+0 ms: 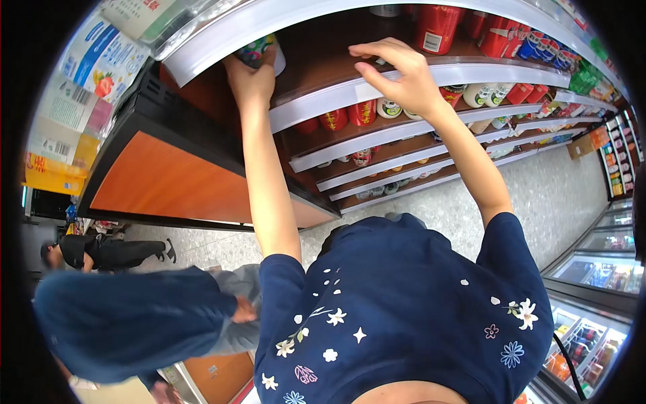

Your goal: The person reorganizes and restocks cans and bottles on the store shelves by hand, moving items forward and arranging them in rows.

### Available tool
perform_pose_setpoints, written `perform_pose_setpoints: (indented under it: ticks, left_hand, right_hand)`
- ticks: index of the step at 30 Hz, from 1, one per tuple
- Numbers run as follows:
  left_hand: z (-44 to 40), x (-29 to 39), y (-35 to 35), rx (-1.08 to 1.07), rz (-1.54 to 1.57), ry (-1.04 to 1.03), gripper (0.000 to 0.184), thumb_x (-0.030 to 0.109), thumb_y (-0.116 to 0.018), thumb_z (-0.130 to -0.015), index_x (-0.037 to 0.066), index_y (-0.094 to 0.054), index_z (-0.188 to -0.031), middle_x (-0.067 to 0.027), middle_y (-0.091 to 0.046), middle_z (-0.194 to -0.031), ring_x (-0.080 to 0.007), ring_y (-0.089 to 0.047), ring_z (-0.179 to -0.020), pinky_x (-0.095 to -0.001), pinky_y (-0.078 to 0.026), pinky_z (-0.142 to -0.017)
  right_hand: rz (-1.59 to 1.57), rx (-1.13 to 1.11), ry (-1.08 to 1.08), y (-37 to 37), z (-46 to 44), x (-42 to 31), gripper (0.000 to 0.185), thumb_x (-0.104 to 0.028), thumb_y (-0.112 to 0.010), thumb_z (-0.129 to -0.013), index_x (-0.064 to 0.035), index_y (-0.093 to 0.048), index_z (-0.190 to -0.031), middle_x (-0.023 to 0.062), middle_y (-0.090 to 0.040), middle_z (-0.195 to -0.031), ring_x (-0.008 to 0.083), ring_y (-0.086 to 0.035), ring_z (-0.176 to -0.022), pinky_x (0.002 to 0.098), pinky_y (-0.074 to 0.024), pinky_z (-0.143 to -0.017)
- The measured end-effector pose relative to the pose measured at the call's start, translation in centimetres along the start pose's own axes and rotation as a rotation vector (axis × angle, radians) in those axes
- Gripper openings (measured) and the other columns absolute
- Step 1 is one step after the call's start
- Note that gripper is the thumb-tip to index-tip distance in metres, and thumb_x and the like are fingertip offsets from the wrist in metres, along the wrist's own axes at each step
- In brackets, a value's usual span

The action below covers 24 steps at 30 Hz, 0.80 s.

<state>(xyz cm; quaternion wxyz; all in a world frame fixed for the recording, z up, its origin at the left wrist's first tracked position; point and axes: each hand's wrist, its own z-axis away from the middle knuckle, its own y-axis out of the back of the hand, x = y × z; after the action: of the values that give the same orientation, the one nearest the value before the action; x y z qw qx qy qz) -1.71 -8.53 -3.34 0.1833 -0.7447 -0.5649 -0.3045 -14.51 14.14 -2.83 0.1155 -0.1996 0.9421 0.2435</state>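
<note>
At the left end of the upper shelf (316, 71), my left hand (252, 84) is wrapped round a can with a dark, multicoloured print (257, 51). A pale part of it shows beside my fingers, and the shelf edge above hides some of it. My right hand (407, 77) hovers at the front of the same shelf, fingers stretched out and thumb apart, holding nothing. Closest to it on that shelf is a red package with a white label (437, 30). Red cans (363, 113) stand on the shelf below, between my two arms.
An orange-brown side panel (168, 175) borders the shelves at left, with hanging packets (94, 74) above. A person in a dark blue top (134, 323) stands close on my left; another person (101, 252) is farther back. Glass-door fridges (592, 269) line the right side.
</note>
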Motion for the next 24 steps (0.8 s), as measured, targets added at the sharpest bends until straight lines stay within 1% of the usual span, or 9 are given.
perform_pose_setpoints:
  ticks: [3, 4, 7, 14, 17, 19, 21, 23, 24]
  left_hand:
    - [-0.4, 0.7, 0.6, -0.066, -0.15, 0.078, 0.072, 0.016, -0.078, -0.075, -0.004, -0.041, -0.133, -0.0278, -0.051, -0.13, -0.0407, -0.048, -0.125, -0.0418, -0.037, -0.104]
    - [-0.6, 0.1, 0.4, -0.04, -0.138, 0.0, 0.064, 0.015, -0.077, -0.077, -0.005, -0.046, -0.129, -0.0276, -0.053, -0.126, -0.0424, -0.049, -0.121, -0.0426, -0.039, -0.102]
    - [-1.6, -0.8, 0.5, -0.186, -0.215, 0.004, 0.079, 0.013, -0.077, -0.079, -0.005, -0.031, -0.141, -0.0252, -0.042, -0.139, -0.0314, -0.044, -0.128, -0.0386, -0.033, -0.107]
    - [-1.5, 0.7, 0.8, -0.182, -0.357, -0.091, 0.071, 0.016, -0.076, -0.08, -0.008, -0.04, -0.135, -0.0273, -0.042, -0.137, -0.0371, -0.043, -0.127, -0.0425, -0.032, -0.108]
    - [1.6, 3.9, 0.1, 0.053, -0.358, -0.294, 0.055, 0.019, -0.075, -0.08, -0.006, -0.053, -0.124, -0.0284, -0.051, -0.125, -0.0439, -0.048, -0.118, -0.0498, -0.036, -0.102]
    - [4.3, 5.4, -0.6, 0.081, -0.309, -0.268, 0.051, 0.018, -0.073, -0.082, -0.005, -0.054, -0.124, -0.0273, -0.052, -0.126, -0.0429, -0.047, -0.12, -0.0488, -0.037, -0.103]
    - [6.2, 6.9, -1.1, -0.006, -0.363, -0.306, 0.041, 0.013, -0.07, -0.083, -0.002, -0.058, -0.12, -0.0234, -0.057, -0.123, -0.0398, -0.051, -0.117, -0.0474, -0.039, -0.101]
    - [7.7, 7.1, -1.8, -0.155, -0.271, -0.355, 0.026, 0.008, -0.069, -0.083, 0.003, -0.066, -0.109, -0.0125, -0.066, -0.11, -0.0305, -0.061, -0.106, -0.0449, -0.043, -0.097]
    - [8.4, 7.5, -2.3, -0.255, -0.304, -0.377, 0.026, 0.009, -0.069, -0.082, 0.004, -0.066, -0.108, -0.0112, -0.067, -0.11, -0.0296, -0.061, -0.105, -0.0449, -0.044, -0.096]
  right_hand:
    - [0.123, 0.134, 0.057, 2.0, 1.3, 2.5, 0.02, -0.007, -0.071, -0.082, -0.0038, -0.07, -0.101, 0.0097, -0.071, -0.089, 0.0205, -0.068, -0.082, 0.0303, -0.0532, -0.072]
    - [0.164, 0.165, 0.033, 2.9, 1.6, 2.6, 0.016, -0.005, -0.07, -0.082, -0.0039, -0.071, -0.098, 0.0087, -0.071, -0.087, 0.0203, -0.068, -0.08, 0.0303, -0.0529, -0.071]
    - [0.228, 0.302, -0.063, 4.6, 3.3, 3.6, 0.014, -0.003, -0.067, -0.083, -0.0039, -0.071, -0.096, 0.0083, -0.072, -0.088, 0.0194, -0.068, -0.08, 0.0291, -0.052, -0.072]
    - [0.269, 0.333, -0.204, 5.6, 6.6, 3.2, 0.012, -0.003, -0.066, -0.085, -0.0025, -0.07, -0.096, 0.0077, -0.073, -0.088, 0.019, -0.067, -0.079, 0.0284, -0.0512, -0.072]
    - [0.27, 0.366, -0.25, 5.8, 7.4, 2.4, 0.012, -0.003, -0.065, -0.085, -0.0026, -0.07, -0.097, 0.007, -0.072, -0.088, 0.0175, -0.066, -0.076, 0.0273, -0.0503, -0.069]
    - [0.281, 0.354, -0.313, 6.0, 8.6, 2.5, 0.016, -0.002, -0.065, -0.085, -0.0012, -0.068, -0.102, 0.0069, -0.072, -0.089, 0.0149, -0.065, -0.075, 0.0259, -0.0493, -0.065]
    - [0.259, 0.373, -0.361, 6.0, 9.4, 2.5, 0.019, -0.002, -0.066, -0.085, -0.0005, -0.067, -0.104, 0.0072, -0.072, -0.089, 0.0137, -0.065, -0.075, 0.0249, -0.049, -0.064]
    - [0.271, 0.371, -0.386, 6.2, 10.4, 2.9, 0.024, 0.0, -0.065, -0.085, 0.0005, -0.065, -0.11, 0.0089, -0.072, -0.091, 0.0128, -0.065, -0.076, 0.0249, -0.0505, -0.066]
    - [0.263, 0.376, -0.422, 6.3, 10.8, 3.0, 0.026, 0.0, -0.065, -0.085, 0.0004, -0.065, -0.111, 0.0092, -0.072, -0.092, 0.0129, -0.066, -0.076, 0.025, -0.051, -0.067]
